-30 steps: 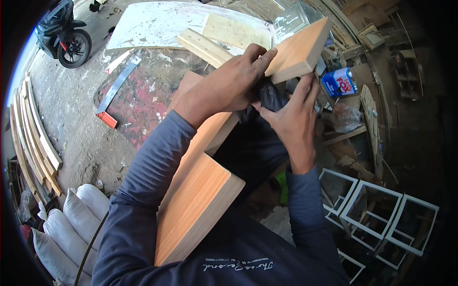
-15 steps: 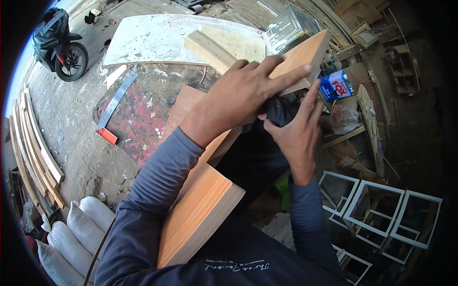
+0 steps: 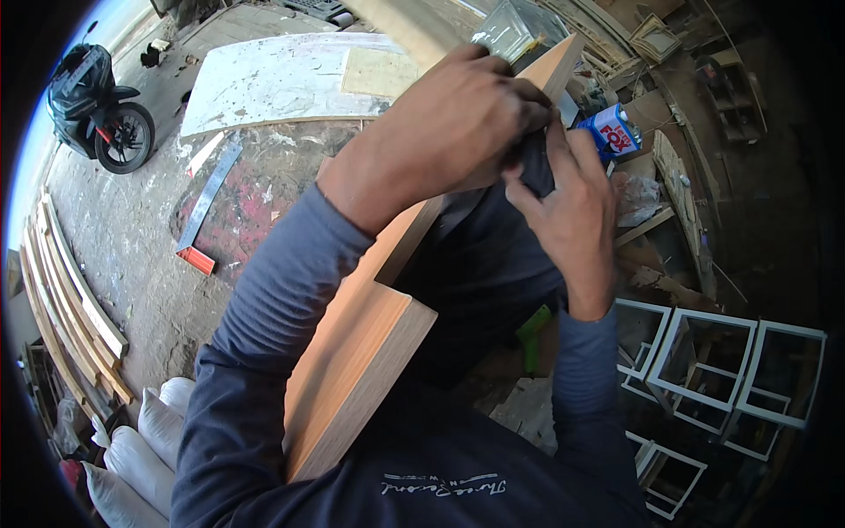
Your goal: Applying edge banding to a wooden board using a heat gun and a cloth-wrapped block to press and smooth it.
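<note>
A wood-grain laminated panel piece (image 3: 348,361) lies slantwise across my lap, under my left forearm. Its narrow far end (image 3: 560,69) sticks out beyond my hands. My left hand (image 3: 471,119) is closed over that far part, its fingers curled against the tips of my right fingers. A pale wooden bar (image 3: 400,26), smeared by motion, reaches up from behind my left hand, which appears to grip it. My right hand (image 3: 572,202) is bent, thumb and forefinger meeting my left fingertips. Whatever small thing lies between the fingertips is hidden.
A blue can (image 3: 613,130) stands right of my hands. A carpenter's square (image 3: 209,198) lies on the paint-stained ground to the left, near a white board (image 3: 273,84). White-framed boxes (image 3: 704,356) are at lower right, white sacks (image 3: 136,462) at lower left, and a motorbike (image 3: 97,106) is farther off.
My left fingers, spread over the panel before, have curled in toward my right fingertips. The pale bar has swung up and away. My right hand has shifted slightly right.
</note>
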The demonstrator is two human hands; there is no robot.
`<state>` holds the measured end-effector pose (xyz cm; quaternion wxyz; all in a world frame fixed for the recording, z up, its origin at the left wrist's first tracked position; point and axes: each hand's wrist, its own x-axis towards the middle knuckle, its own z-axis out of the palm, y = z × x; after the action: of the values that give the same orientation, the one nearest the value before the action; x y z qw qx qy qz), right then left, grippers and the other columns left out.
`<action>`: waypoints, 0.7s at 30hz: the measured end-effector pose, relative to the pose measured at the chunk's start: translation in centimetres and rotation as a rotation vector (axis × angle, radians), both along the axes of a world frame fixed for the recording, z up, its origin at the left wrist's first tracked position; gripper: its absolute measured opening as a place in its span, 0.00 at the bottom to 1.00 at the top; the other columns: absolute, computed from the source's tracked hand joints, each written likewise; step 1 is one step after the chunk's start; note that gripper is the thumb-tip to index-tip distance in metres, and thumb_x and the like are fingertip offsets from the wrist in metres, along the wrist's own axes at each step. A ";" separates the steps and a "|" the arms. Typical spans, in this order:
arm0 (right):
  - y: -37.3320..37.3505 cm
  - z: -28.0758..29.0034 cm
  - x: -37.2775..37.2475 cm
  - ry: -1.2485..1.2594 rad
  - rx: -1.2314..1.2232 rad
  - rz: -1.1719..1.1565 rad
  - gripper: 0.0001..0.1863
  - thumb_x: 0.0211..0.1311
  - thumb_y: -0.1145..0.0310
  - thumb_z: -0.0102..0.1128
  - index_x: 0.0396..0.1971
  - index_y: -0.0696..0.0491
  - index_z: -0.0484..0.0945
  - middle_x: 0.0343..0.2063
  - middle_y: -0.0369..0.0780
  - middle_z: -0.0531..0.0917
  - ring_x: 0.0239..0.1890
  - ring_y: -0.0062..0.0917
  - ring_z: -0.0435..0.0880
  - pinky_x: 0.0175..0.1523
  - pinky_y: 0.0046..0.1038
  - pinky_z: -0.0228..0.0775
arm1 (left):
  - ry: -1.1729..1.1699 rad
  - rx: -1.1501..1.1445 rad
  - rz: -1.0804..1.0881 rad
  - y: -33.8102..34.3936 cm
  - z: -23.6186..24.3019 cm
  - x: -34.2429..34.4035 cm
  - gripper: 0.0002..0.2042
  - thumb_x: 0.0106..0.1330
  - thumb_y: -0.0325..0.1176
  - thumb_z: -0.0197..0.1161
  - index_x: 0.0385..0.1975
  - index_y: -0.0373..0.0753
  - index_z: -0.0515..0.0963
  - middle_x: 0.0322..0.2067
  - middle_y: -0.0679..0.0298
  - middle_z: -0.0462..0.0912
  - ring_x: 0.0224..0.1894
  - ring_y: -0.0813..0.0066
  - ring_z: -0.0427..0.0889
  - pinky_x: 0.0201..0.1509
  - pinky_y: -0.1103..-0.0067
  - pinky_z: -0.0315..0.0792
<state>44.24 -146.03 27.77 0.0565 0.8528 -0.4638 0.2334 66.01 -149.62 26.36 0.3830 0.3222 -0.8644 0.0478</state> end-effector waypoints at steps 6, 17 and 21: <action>0.8 -5.9 1.9 0.018 -0.037 -0.044 0.25 0.67 0.48 0.71 0.49 0.55 0.81 0.41 0.47 0.86 0.41 0.52 0.85 0.44 0.48 0.80 | 0.048 0.287 0.073 1.2 -6.9 2.2 0.21 0.66 0.42 0.71 0.49 0.36 0.74 0.39 0.53 0.80 0.49 0.50 0.83 0.57 0.62 0.73; 5.1 -6.6 3.8 -0.068 0.452 -0.046 0.25 0.79 0.47 0.59 0.40 0.58 0.80 0.34 0.56 0.86 0.39 0.60 0.86 0.41 0.54 0.78 | -0.076 0.239 0.246 6.6 -6.1 3.8 0.09 0.78 0.39 0.63 0.38 0.41 0.76 0.31 0.61 0.83 0.34 0.62 0.84 0.49 0.68 0.75; 7.7 -5.8 5.1 -0.079 0.632 -0.058 0.32 0.80 0.38 0.51 0.35 0.56 0.82 0.29 0.53 0.88 0.34 0.56 0.89 0.39 0.54 0.82 | -0.126 0.267 0.230 9.6 -5.2 5.1 0.12 0.76 0.38 0.65 0.29 0.42 0.75 0.19 0.64 0.73 0.22 0.63 0.74 0.32 0.67 0.67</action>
<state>49.36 -138.36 21.98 -0.2227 0.8049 -0.5391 0.1090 71.06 -140.02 21.17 0.2739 0.4631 -0.8429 -0.0037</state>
